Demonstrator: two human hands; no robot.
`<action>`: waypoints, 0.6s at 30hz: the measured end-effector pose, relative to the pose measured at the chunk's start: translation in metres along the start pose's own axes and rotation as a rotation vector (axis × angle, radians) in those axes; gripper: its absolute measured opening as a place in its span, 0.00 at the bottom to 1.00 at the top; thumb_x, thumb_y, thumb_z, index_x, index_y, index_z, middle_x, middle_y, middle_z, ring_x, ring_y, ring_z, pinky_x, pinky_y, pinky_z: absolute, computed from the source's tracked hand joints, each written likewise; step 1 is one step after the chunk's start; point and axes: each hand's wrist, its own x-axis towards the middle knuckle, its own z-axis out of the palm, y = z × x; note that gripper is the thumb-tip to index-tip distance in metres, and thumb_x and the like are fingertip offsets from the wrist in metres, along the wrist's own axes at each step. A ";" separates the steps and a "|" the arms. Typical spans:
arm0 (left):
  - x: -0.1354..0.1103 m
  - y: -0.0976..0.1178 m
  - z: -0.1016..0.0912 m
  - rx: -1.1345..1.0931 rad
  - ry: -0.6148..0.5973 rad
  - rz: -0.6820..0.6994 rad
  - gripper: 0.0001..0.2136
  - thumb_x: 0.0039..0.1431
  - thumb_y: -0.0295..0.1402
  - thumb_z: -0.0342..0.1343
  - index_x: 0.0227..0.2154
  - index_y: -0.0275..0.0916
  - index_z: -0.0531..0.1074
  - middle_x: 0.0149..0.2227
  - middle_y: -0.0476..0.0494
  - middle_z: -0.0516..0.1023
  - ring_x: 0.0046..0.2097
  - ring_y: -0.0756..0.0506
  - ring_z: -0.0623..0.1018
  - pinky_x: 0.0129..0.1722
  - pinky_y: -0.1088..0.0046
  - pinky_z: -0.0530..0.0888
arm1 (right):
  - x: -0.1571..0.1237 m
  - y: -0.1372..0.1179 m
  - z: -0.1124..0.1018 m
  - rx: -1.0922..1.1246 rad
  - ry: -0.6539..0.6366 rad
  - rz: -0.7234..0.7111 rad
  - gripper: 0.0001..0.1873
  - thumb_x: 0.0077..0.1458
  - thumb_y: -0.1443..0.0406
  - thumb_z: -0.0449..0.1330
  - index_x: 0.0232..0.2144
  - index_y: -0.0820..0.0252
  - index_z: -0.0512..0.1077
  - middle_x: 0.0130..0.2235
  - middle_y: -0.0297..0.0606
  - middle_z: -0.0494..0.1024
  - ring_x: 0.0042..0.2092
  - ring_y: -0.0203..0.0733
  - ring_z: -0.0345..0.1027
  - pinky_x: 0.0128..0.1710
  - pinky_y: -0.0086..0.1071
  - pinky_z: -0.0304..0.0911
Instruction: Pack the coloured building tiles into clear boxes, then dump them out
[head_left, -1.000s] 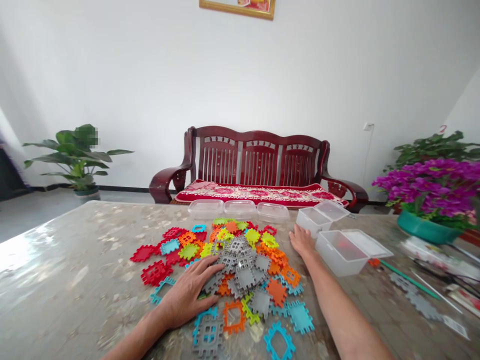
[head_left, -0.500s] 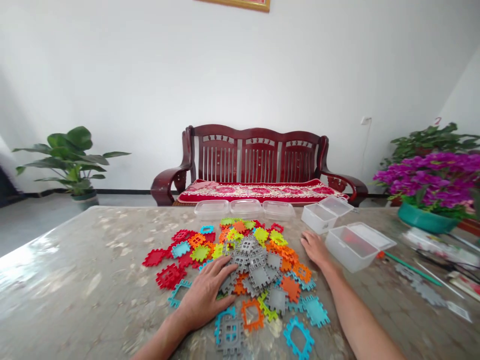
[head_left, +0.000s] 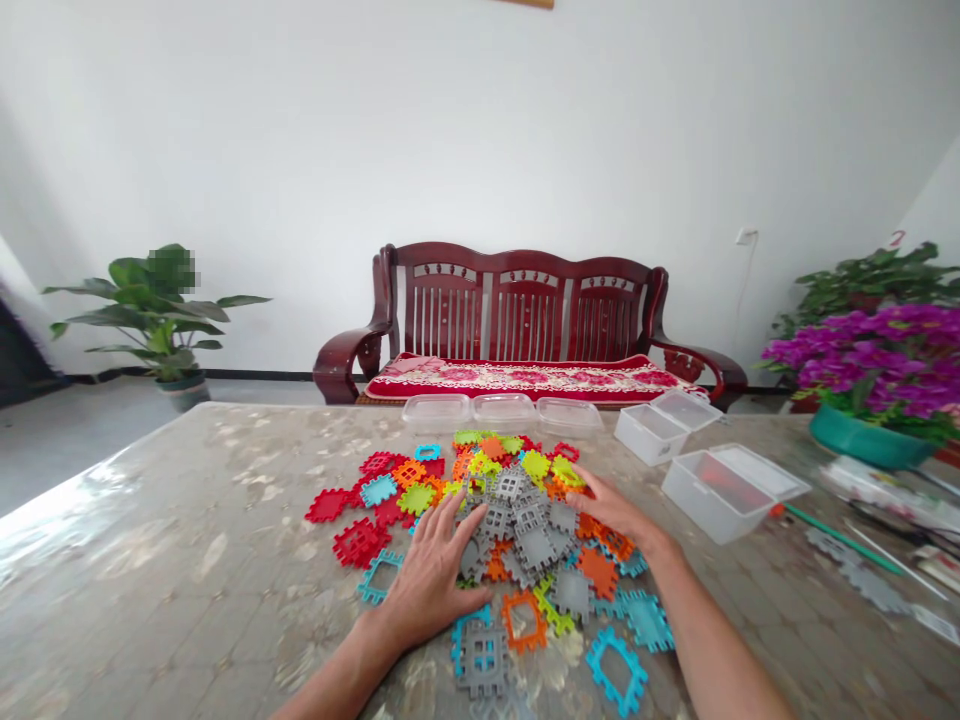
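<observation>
A heap of flat plastic interlocking tiles with notched edges lies in front of me, with grey tiles (head_left: 537,546) on top. Around them spread red tiles (head_left: 361,542), orange tiles (head_left: 598,572), blue tiles (head_left: 649,620) and lime-green tiles (head_left: 416,498). My left hand (head_left: 433,570) rests at the near left side of the heap, fingers apart, thumb toward a blue frame tile (head_left: 466,625). On the heap's right side, my right hand (head_left: 611,506) reaches over orange tiles, fingers stretched toward the grey ones. Neither hand holds a tile.
Three clear plastic lids (head_left: 504,410) line the table's far edge. Two open clear boxes (head_left: 651,432) stand to the right. Beyond them are a green pencil-like stick (head_left: 844,540), joined grey tiles (head_left: 859,572) and a pot of purple flowers (head_left: 874,430). A wooden bench (head_left: 525,310) stands behind the table.
My right hand has moved left from the bare table beside the boxes onto the heap's right side. My left hand stays at the left side, its fingers slightly more raised. The view has shifted slightly.
</observation>
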 end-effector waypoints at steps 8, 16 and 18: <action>0.006 0.003 0.000 -0.006 -0.014 -0.053 0.34 0.46 0.33 0.62 0.59 0.50 0.64 0.65 0.41 0.61 0.64 0.33 0.62 0.62 0.47 0.62 | -0.001 -0.050 0.024 -0.126 -0.007 -0.058 0.37 0.46 0.56 0.65 0.59 0.56 0.67 0.56 0.46 0.73 0.57 0.55 0.64 0.58 0.48 0.57; 0.017 0.008 -0.004 -0.106 0.157 -0.106 0.24 0.46 0.26 0.57 0.50 0.46 0.69 0.53 0.43 0.73 0.56 0.37 0.69 0.58 0.54 0.67 | 0.008 -0.078 0.045 0.087 -0.007 -0.043 0.37 0.40 0.62 0.66 0.56 0.59 0.70 0.57 0.46 0.73 0.57 0.53 0.66 0.59 0.47 0.57; 0.026 0.012 -0.004 -0.193 0.206 -0.150 0.19 0.48 0.25 0.54 0.46 0.44 0.70 0.49 0.44 0.75 0.53 0.39 0.71 0.56 0.56 0.69 | 0.012 -0.088 0.049 0.197 -0.014 -0.016 0.35 0.38 0.64 0.66 0.53 0.60 0.72 0.55 0.46 0.74 0.57 0.54 0.66 0.59 0.46 0.58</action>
